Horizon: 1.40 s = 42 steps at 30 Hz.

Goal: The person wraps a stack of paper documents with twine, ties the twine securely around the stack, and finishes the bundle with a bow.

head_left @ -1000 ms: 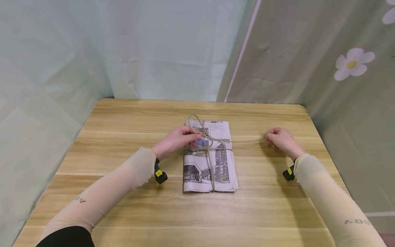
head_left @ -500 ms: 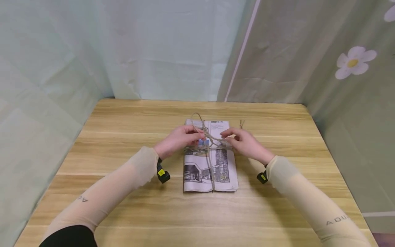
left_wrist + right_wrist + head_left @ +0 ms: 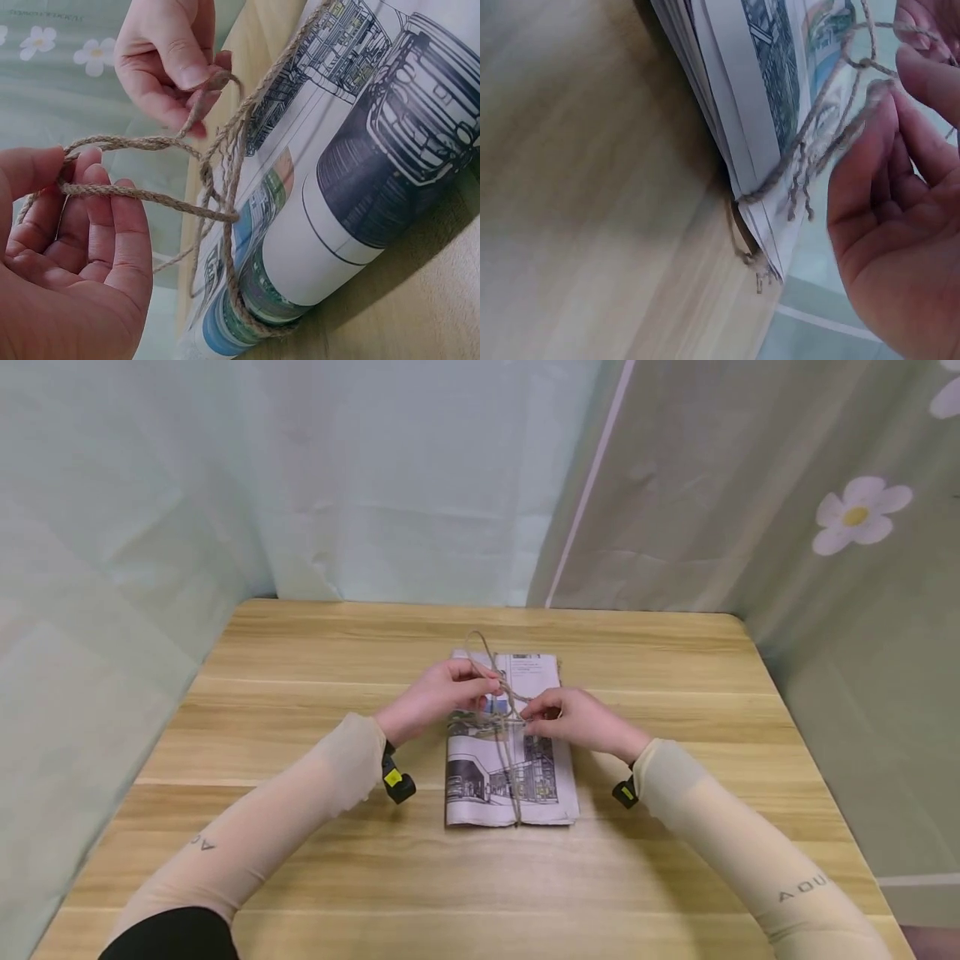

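A folded bundle of newspaper (image 3: 472, 752) lies on the wooden table, with twine (image 3: 514, 785) running round it lengthwise and crosswise. Above the crossing, my left hand (image 3: 438, 700) pinches a loop of the twine (image 3: 127, 142) between thumb and fingers; part of this loop stands up behind the fingertips. My right hand (image 3: 583, 720), over the bundle's right half, pinches a bent length of twine close to the knot (image 3: 206, 174). In the right wrist view, the right thumb and fingertips (image 3: 881, 94) meet on the strand. A frayed twine end (image 3: 759, 270) hangs by the paper's edge.
The wooden table (image 3: 315, 877) extends all round the bundle. Pale curtains (image 3: 420, 485) hang behind it and at both sides, with a white flower print (image 3: 861, 516) at right. Each wrist wears a small black camera (image 3: 399, 785).
My right hand has come left from out beside the bundle, where it held the twine stretched, to near the knot and now pinches the twine there. My left hand stays almost in place with its loop.
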Available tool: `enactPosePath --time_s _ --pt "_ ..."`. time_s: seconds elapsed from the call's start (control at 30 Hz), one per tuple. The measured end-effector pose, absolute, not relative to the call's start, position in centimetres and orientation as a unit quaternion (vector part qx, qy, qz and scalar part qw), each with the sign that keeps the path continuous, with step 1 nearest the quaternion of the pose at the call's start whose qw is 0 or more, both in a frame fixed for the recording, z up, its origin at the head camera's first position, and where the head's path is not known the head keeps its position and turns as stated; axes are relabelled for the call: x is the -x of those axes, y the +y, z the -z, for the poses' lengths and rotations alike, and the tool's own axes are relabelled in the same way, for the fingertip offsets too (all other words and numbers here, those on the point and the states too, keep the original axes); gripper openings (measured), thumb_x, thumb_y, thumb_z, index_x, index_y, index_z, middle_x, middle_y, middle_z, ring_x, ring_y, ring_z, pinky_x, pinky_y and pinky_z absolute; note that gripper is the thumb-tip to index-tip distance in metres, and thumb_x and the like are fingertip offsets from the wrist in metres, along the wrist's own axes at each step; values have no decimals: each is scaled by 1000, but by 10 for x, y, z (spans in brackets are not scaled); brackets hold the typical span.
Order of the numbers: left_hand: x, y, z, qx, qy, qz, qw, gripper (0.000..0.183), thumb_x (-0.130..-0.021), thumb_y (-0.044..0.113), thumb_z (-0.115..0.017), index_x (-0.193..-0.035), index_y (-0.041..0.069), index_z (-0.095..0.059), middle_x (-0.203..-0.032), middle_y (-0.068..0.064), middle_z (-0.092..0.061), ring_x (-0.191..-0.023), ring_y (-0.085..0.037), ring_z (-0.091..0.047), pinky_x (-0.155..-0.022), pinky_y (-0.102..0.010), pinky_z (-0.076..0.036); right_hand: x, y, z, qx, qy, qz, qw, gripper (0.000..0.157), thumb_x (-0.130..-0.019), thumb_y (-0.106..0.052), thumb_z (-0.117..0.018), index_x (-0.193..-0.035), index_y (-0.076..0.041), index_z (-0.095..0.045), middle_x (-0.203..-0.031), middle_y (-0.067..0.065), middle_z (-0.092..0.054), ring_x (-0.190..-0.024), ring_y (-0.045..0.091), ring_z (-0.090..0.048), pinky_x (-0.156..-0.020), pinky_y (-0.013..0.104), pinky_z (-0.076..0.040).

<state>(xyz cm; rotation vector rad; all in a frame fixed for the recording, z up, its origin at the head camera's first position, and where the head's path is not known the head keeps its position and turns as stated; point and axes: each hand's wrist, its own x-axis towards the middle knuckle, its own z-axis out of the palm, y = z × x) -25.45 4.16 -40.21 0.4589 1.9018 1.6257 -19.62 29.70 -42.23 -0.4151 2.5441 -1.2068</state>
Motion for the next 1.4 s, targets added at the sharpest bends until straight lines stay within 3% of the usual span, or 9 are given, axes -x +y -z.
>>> enactPosePath --time_s 0.23,0.4,0.5,0.67,0.77,0.9,1.0,1.17,1.4 --pt "256 41 404 -165 710 -620 290 23 -101 20 -67 -117 4 -70 -121 -23 -66 -108 -47 -60 -93 -45 -55 194 295 424 144 888 422 117 4 -100 -18 -68 -100 -13 -68 -97 -2 -69 -95 18 -64 -87 40 -52" --pt "256 40 404 -163 713 -619 285 21 -101 20 -68 -115 5 -71 -117 -11 -70 -108 -44 -61 -92 -42 -56 196 287 427 141 871 452 129 26 -99 -18 -69 -123 -7 -64 -111 0 -73 -107 19 -67 -95 42 -53" --pt "256 41 404 -166 711 -621 285 21 -100 20 -69 -114 6 -72 -116 -9 -70 -106 -38 -63 -93 -44 -55 197 283 430 130 862 467 151 34 -98 -16 -71 -129 -5 -63 -109 4 -74 -98 21 -69 -84 41 -58" --pt "256 43 406 -168 708 -626 282 26 -99 19 -69 -118 2 -70 -120 -14 -68 -106 -39 -62 -91 -43 -56 194 284 430 72 855 491 148 16 -98 -13 -69 -112 -5 -69 -94 11 -73 -77 28 -69 -61 40 -59" --pt "256 43 407 -169 699 -635 282 31 -100 17 -68 -124 -3 -67 -127 -16 -67 -114 -47 -58 -91 -41 -56 191 291 423 61 867 479 127 14 -100 -15 -66 -108 -4 -69 -91 13 -72 -76 30 -69 -57 41 -58" --pt "257 41 407 -171 692 -644 277 33 -103 18 -65 -127 -5 -64 -131 -17 -65 -118 -50 -55 -92 -41 -56 187 302 411 100 918 381 50 11 -100 -22 -67 -105 -14 -72 -84 2 -69 -71 21 -63 -61 38 -53" --pt "257 39 405 -170 691 -650 268 33 -106 20 -60 -126 -5 -64 -133 -20 -63 -119 -45 -56 -96 -42 -55 186 307 404 126 942 310 -11 7 -98 -24 -70 -101 -19 -74 -80 -7 -64 -71 15 -57 -63 35 -48" --pt "260 32 400 -157 666 -686 248 29 -107 20 -56 -122 -5 -65 -134 -22 -62 -123 -42 -56 -103 -44 -51 184 315 397 157 952 254 -70 8 -96 -24 -74 -97 -16 -75 -83 -5 -65 -76 16 -56 -67 36 -47" --pt "264 8 394 -122 641 -728 209 27 -107 25 -57 -118 1 -65 -123 -12 -66 -114 -31 -60 -100 -40 -52 181 332 396 178 959 193 -105 7 -93 -18 -77 -98 -13 -74 -93 -1 -72 -86 19 -59 -74 38 -50"
